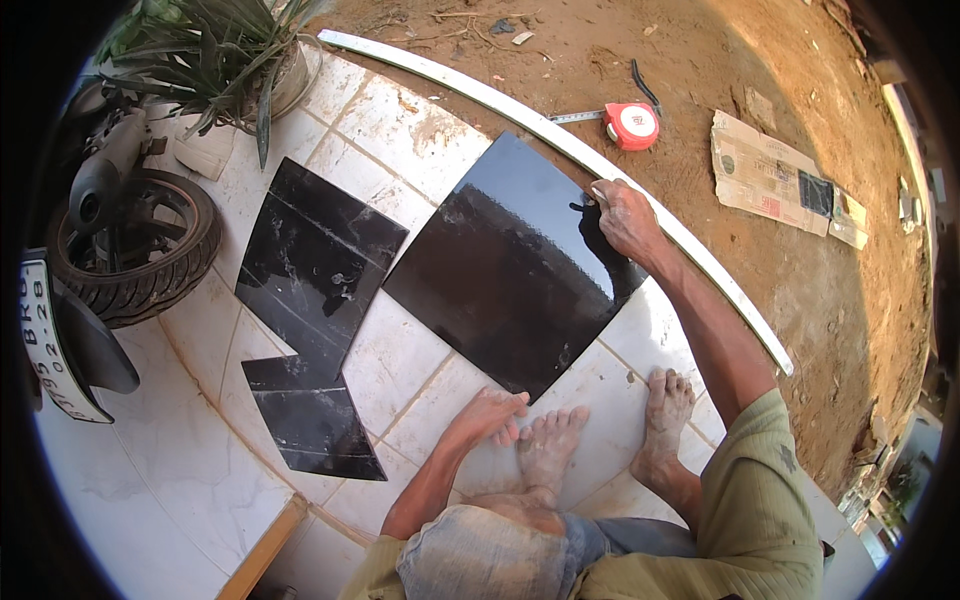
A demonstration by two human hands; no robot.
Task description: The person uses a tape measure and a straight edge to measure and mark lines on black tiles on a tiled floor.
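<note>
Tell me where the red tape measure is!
In the head view, the red tape measure lies upper right of centre on brown dirt, between the white strip and the cardboard piece.

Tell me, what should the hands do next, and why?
Maybe the left hand should press gently on the near corner of the big black tile to steady it, since it's right by that corner while the right hand is at the far edge.

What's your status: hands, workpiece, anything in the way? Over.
Bare right hand at upper-right edge of glossy black four-sided panel, grip unclear. Bare left hand by its near corner. Long white strip close by, possibly in the way.
</note>
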